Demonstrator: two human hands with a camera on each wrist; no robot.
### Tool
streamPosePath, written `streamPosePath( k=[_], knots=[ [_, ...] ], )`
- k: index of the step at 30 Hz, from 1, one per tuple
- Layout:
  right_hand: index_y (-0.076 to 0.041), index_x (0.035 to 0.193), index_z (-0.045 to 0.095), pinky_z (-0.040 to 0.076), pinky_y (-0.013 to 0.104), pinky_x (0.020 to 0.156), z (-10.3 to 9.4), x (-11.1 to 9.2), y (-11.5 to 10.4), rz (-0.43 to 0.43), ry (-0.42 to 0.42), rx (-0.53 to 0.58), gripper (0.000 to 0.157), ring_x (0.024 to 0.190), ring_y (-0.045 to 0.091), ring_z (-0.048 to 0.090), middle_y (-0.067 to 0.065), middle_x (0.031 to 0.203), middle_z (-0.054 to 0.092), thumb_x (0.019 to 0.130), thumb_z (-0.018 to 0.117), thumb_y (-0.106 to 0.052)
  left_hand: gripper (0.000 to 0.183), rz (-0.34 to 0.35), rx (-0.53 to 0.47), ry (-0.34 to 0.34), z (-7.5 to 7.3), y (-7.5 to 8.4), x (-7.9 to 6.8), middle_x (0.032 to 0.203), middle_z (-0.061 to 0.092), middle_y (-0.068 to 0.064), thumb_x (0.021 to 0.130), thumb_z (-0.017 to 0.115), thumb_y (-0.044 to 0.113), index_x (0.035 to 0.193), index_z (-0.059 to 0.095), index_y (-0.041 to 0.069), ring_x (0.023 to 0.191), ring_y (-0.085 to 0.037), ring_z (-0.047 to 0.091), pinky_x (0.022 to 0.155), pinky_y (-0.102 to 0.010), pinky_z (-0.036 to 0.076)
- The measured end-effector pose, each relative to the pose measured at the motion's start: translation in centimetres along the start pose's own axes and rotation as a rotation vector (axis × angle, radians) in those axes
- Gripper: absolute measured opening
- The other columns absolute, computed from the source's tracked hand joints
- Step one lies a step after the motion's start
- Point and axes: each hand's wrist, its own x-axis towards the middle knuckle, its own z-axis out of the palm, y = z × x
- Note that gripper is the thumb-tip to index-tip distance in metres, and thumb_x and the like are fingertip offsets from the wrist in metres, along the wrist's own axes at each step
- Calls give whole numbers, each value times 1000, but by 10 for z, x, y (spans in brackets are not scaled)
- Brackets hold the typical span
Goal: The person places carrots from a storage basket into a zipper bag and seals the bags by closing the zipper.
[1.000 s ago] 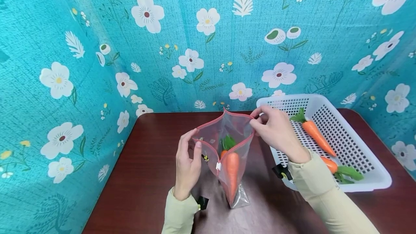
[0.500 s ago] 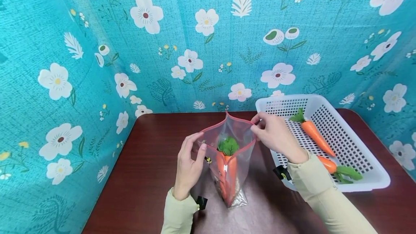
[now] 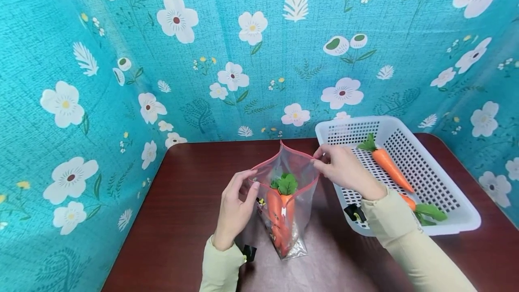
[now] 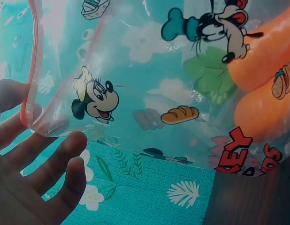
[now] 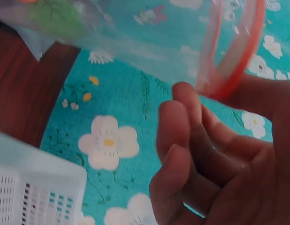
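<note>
A clear zip bag (image 3: 305, 195) with a red-edged mouth and printed cartoon figures stands upright on the table, its mouth spread wide. Inside, two orange carrots (image 3: 275, 206) lean side by side, green leaves (image 3: 287, 184) uppermost. A white zip slider (image 3: 284, 212) hangs at the mouth's near corner. At the left end of the mouth, my left hand (image 3: 235, 208) pinches the red edge between thumb and fingers. My right hand (image 3: 344, 168) pinches the opposite end with thumb and forefinger; its other fingers (image 5: 175, 126) are curled below the edge in the right wrist view.
To the right, a white perforated basket (image 3: 466, 226) holds a carrot (image 3: 392, 169) lying slantwise and another carrot (image 3: 407, 202) partly behind my right sleeve (image 3: 399, 224). A floral turquoise cloth (image 3: 259, 71) hangs behind the dark red table (image 3: 182, 211).
The bag's mouth has tipped and lowered slightly, and its slider has shifted right. Both carrots and their leaves now show more fully inside. My hands keep their hold, moving slightly down.
</note>
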Motion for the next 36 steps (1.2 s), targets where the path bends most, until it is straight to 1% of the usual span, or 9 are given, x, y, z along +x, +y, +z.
streamPosePath(
  k=[3,8,15,16,21,24,27,31,36],
  knots=[
    [-14,87,62,42,27,52,-10,-1,3,15,-12,-31,16,57,11,54,-1,69,62,86,56,-29,30,-7,-2,-14,0,0,0,102,57,9,88,55,26,117,56,19,70,-5,50,57,-20,44],
    [-15,86,62,40,28,52,-29,-3,6,37,-12,-73,21,58,14,52,0,71,63,86,55,-36,31,0,-21,-27,-1,2,1,106,59,1,88,55,27,118,55,18,70,-6,50,57,-21,45],
    [-14,87,64,40,28,55,-47,-2,17,26,-14,-111,22,63,16,52,3,77,63,86,55,-34,29,-35,-37,-42,-11,36,6,104,59,-11,86,58,9,114,56,5,68,-15,51,58,-26,47],
    [-14,87,64,40,28,57,-49,-1,19,34,-14,-109,22,65,16,51,4,79,63,86,55,-34,29,-33,-37,-41,-11,36,6,104,59,-11,86,58,9,114,56,5,68,-15,51,58,-26,46],
    [-10,94,62,41,31,60,-63,4,38,67,1,-115,33,73,19,54,9,90,63,87,53,-41,28,-26,-32,-34,-9,34,6,102,59,-11,86,58,9,114,55,5,68,-14,51,57,-25,46],
    [-6,98,60,44,36,62,-71,8,51,83,41,-112,37,79,24,55,14,94,61,87,53,-40,28,-16,-28,-32,-9,34,6,103,59,-11,86,58,9,114,55,4,68,-14,51,57,-25,46],
    [-2,106,56,43,41,64,-76,11,64,134,74,-103,44,87,30,53,18,100,58,87,52,-42,29,-13,-28,-35,-7,33,6,104,59,-11,86,58,9,114,55,4,68,-14,51,57,-26,47],
    [-1,117,47,42,46,67,-78,13,80,225,100,-72,57,96,37,47,22,109,51,86,49,-49,30,-20,-31,-39,-3,20,4,106,58,-10,86,58,12,115,55,7,68,-14,51,56,-26,47],
    [-2,121,45,42,47,70,-72,14,97,278,183,25,61,98,38,45,23,115,47,86,47,-51,31,-26,-27,-46,3,3,0,106,58,-5,87,57,21,118,54,14,69,-10,51,56,-23,46]
  ],
)
